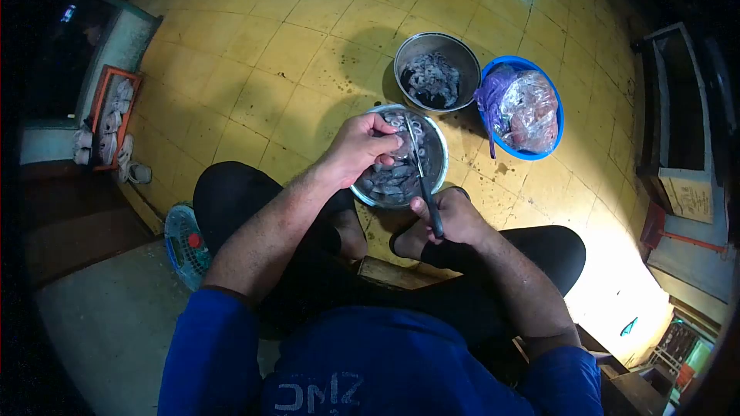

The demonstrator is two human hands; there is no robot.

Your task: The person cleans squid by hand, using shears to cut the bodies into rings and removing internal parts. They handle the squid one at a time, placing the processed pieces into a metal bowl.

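Between my feet stands a metal bowl [441, 162] with small grey squid [391, 181] in the lower part and pale cut rings [395, 119] in the upper part. My left hand [362, 148] is closed over the bowl, pinching a pale, glistening piece of squid [401, 146]. On the other side my right hand [456, 219] is wrapped round the black handle of a knife [428, 204]. The knife's blade points away from me over the bowl, right beside the left fingertips.
Beyond the bowl sits a metal pot [400, 69] with grey-white scraps in dark liquid. To its right, a blue basin [561, 112] holds plastic-wrapped contents [532, 108] and a purple bag [493, 92]. A green basket [179, 240] lies by my left knee; an orange shoe rack [100, 108] stands farther left.
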